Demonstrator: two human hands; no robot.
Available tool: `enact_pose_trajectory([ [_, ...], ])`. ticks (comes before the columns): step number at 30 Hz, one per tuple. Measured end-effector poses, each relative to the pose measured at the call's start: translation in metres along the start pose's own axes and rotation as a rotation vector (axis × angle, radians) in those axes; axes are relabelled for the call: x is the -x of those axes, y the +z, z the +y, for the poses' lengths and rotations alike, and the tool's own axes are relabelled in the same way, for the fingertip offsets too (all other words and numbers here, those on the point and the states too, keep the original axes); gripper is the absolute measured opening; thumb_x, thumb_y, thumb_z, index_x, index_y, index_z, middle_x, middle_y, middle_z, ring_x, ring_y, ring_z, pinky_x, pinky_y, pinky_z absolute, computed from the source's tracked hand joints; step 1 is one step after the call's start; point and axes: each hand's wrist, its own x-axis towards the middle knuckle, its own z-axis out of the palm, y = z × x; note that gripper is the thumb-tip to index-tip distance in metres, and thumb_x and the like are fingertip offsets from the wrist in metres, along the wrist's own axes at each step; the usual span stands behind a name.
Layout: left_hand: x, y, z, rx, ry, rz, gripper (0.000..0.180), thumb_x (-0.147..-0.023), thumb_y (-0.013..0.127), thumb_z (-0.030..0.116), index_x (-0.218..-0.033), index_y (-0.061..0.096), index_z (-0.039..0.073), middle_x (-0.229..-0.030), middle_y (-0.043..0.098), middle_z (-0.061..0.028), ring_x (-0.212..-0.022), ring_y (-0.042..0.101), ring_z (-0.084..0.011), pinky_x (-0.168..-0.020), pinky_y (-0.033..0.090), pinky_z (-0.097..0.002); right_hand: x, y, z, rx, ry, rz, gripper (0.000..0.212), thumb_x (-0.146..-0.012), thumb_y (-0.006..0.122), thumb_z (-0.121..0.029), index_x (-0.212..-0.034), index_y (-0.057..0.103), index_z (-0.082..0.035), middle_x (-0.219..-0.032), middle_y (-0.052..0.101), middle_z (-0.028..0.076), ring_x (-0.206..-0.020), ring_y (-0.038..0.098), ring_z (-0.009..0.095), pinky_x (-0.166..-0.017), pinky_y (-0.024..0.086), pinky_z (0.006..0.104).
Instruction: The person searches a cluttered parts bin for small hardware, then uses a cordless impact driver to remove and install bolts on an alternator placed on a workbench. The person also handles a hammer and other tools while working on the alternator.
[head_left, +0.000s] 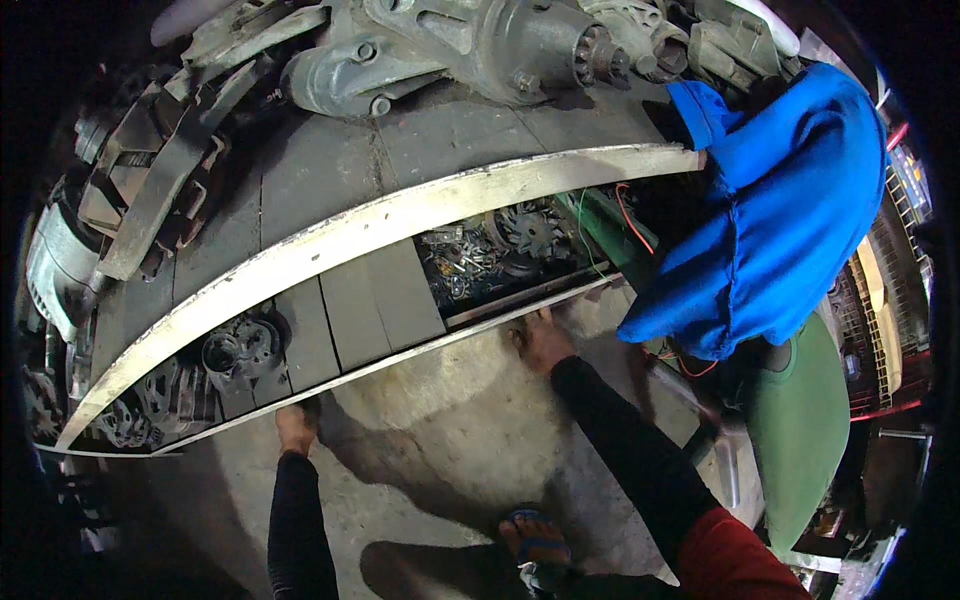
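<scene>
A wide drawer (360,374) is pulled out from under the workbench, its thin pale front edge running slantwise across the middle. My left hand (297,428) is closed at this front edge, left of centre. Farther right, my right hand (545,345) is also closed at the edge, its fingers partly hidden. Inside the drawer, a right-hand compartment holds loose screws and small metal bits (463,262) beside a dark finned rotor (535,232). Grey flat boards (355,310) cover its middle. A round metal housing (243,348) and other greasy parts lie toward the left end.
Above the drawer runs the bench's white front rail (430,205). Heavy grey castings, including a starter motor (510,50), crowd the back of the benchtop (320,165). A blue cloth (775,215) hangs at the right, above a green curved panel (800,430). Wires dangle beside it.
</scene>
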Motion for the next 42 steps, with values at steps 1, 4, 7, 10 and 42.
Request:
enact_pose_trajectory([
  [1, 0.0, -0.002, -0.001, -0.419, 0.237, -0.023, 0.029, -0.098, 0.059, 0.023, -0.116, 0.071, 0.003, -0.119, 0.073, -0.0158, -0.111, 0.068, -0.031, -0.099, 0.05, -0.0365, -0.001, -0.001, 0.002, -0.026, -0.016, 0.001, 0.049, -0.094, 0.061, -0.019, -0.14, 0.051, -0.005, -0.156, 0.035, 0.026, -0.129, 0.052, 0.047, -0.105, 0.048, 0.0523],
  [4, 0.001, -0.005, -0.005, -0.965, 0.497, -0.012, 0.027, -0.087, 0.063, 0.023, -0.103, 0.074, 0.003, -0.106, 0.074, -0.0188, -0.102, 0.069, -0.038, -0.09, 0.053, -0.0454, -0.002, -0.01, 0.002, 0.109, -0.054, -0.048, 0.047, -0.098, 0.054, -0.017, -0.142, 0.052, -0.004, -0.158, 0.035, 0.028, -0.136, 0.047, 0.044, -0.11, 0.045, 0.0493],
  [7, -0.004, -0.007, -0.003, -1.331, 0.631, -0.03, 0.017, -0.079, 0.064, 0.02, -0.083, 0.076, 0.009, -0.091, 0.074, -0.0169, -0.093, 0.068, -0.04, -0.083, 0.053, -0.0493, 0.006, -0.018, -0.005, 0.097, -0.014, -0.065, 0.049, -0.101, 0.052, -0.025, -0.146, 0.05, -0.005, -0.156, 0.041, 0.028, -0.141, 0.043, 0.044, -0.115, 0.041, 0.0473],
  [10, 0.002, -0.011, 0.003, -1.194, 0.489, -0.103, 0.022, -0.079, 0.065, 0.02, -0.093, 0.074, 0.006, -0.095, 0.073, -0.0188, -0.092, 0.068, -0.0414, -0.084, 0.053, -0.0494, 0.021, -0.019, -0.012, 0.089, 0.045, -0.019, 0.053, -0.099, 0.056, -0.029, -0.148, 0.049, -0.008, -0.157, 0.041, 0.024, -0.141, 0.044, 0.043, -0.115, 0.042, 0.0485],
  [42, 0.31, 0.0, 0.073, -0.517, 0.002, -0.289, 0.065, -0.08, 0.069, 0.013, -0.142, 0.05, 0.006, -0.087, 0.071, -0.0196, -0.082, 0.065, -0.0483, -0.078, 0.055, -0.0517, 0.221, -0.024, 0.059, 0.173, -0.016, -0.047, 0.032, -0.087, 0.074, -0.019, -0.116, 0.07, -0.006, -0.125, 0.065, 0.022, -0.116, 0.063, 0.042, -0.098, 0.052, 0.0481],
])
